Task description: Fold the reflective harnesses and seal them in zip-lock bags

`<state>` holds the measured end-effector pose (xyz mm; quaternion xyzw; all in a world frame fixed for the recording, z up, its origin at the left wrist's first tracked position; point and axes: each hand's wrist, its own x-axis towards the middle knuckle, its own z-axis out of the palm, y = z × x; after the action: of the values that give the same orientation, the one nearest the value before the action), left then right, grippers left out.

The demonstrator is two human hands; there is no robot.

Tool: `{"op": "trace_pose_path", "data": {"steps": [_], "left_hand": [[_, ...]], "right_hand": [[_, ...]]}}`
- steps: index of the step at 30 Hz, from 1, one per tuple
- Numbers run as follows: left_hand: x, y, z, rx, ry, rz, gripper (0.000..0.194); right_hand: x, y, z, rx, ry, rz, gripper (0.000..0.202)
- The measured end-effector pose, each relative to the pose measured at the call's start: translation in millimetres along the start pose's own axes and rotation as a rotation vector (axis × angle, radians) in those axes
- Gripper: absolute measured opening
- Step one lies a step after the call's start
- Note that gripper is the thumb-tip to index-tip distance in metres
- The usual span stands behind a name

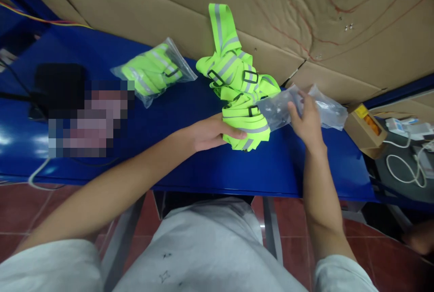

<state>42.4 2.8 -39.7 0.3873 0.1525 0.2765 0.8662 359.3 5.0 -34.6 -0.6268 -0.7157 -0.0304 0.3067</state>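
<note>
My left hand [217,134] is wrapped round a folded bundle of neon yellow-green reflective strap [250,124] with grey stripes and a black buckle. To its right, my right hand [307,118] reaches onto the clear plastic bags [327,106], thumb and fingers apart; whether it pinches the plastic I cannot make out. Behind the bundle lies a loose heap of the same reflective straps [230,68], with black buckles, one loop leaning up against the cardboard. Further left, a clear zip bag [183,59] holds another folded reflective strap [149,73].
A blue table [162,147] runs across, backed by a cardboard-covered wall [152,2]. A black device [59,86] stands at left beside a blurred-out patch. At right are an open cardboard box [364,134] with orange contents and white cables [407,170].
</note>
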Motion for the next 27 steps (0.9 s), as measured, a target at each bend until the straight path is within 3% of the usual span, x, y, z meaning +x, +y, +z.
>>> {"op": "trace_pose_path", "data": {"steps": [4,9,15,18,20,25,27], "left_hand": [[7,-9,3.0,-0.052,0.081,0.024,0.050],[3,0,-10.0,0.038,0.060,0.044,0.051],[-4,14,-13.8,0.064,0.007,0.037,0.047],[-8,18,-4.7,0.014,-0.025,0.065,0.056],[-11,22,1.1,-0.028,-0.029,0.100,0.064],[-19,30,7.2,-0.067,0.020,0.229,0.071],[-19,27,6.8,-0.057,0.004,0.211,0.077]], "right_hand": [[0,-1,29,0.233,-0.020,0.076,0.060],[4,-1,42,0.434,0.109,0.148,0.053],[11,12,26,0.478,0.103,0.149,0.054],[15,10,8,0.566,0.126,0.179,0.071],[14,4,-3,0.674,0.050,0.167,0.089],[2,-28,-15,0.906,-0.457,-0.027,0.135],[-2,-44,-12,0.955,-0.543,-0.099,0.143]]}}
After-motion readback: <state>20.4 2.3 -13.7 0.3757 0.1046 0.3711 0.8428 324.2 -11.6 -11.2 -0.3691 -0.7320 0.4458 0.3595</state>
